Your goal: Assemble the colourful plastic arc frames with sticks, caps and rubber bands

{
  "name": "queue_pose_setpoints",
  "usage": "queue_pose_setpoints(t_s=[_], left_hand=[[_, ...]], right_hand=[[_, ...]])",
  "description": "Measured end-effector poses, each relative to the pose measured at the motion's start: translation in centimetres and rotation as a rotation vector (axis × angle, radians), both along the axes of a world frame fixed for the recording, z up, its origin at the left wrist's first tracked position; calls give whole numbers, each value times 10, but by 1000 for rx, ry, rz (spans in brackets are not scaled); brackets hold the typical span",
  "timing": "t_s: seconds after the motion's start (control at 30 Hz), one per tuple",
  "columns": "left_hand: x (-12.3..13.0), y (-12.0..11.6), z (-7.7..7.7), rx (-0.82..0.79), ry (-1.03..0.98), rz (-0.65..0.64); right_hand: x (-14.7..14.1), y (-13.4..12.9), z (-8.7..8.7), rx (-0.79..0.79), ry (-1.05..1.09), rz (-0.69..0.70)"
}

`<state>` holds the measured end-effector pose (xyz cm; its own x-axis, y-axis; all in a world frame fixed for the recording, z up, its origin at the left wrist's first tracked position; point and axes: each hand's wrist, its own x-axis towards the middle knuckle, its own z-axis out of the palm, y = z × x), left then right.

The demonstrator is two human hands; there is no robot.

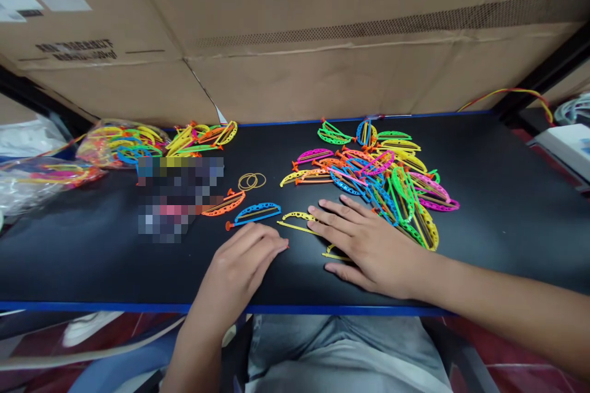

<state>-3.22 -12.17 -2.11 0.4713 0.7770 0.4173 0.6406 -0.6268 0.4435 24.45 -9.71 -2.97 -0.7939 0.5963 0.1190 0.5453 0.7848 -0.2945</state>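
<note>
My left hand (246, 261) is closed near the table's front edge, its fingers pinched together. A tiny red bit shows at its fingertips; the rest of that piece is hidden. Just beyond it lie a blue toy bow (260, 209) with a red-tipped arrow and an orange toy bow (225, 204). My right hand (364, 239) rests flat with fingers spread, partly over a yellow toy bow (297, 216). Another yellow piece (336, 255) shows between its thumb and forefinger. Past those fingers spreads a heap of colourful toy bows (373, 172).
Thin rubber bands (249, 182) lie left of centre. At back left are more bows (200, 138) and a filled plastic bag (122, 141); another clear bag (41, 181) is at far left. A blurred patch hides part of the table. Cardboard (322, 86) stands behind.
</note>
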Motion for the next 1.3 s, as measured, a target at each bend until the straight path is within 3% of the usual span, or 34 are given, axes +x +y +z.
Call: queue_pose_setpoints(t_s=[0.13,0.27,0.43,0.6,1.0,1.17,1.3], left_hand=[[-11,33,13,188,9,184],[-30,59,18,199,149,298],[-44,37,-1,147,188,336],[-49,12,-15,106,202,354],[-31,16,-8,-90,7,334],[-12,12,-2,-134,-20,263],[20,2,2,-12,-26,203]], right_hand=[[0,0,0,21,10,-1],[0,0,2,105,10,10],[3,3,1,281,61,-21],[6,10,-2,349,94,-58],[6,13,-2,372,7,-316],[5,13,2,350,61,-302],[2,6,9,329,239,-223]])
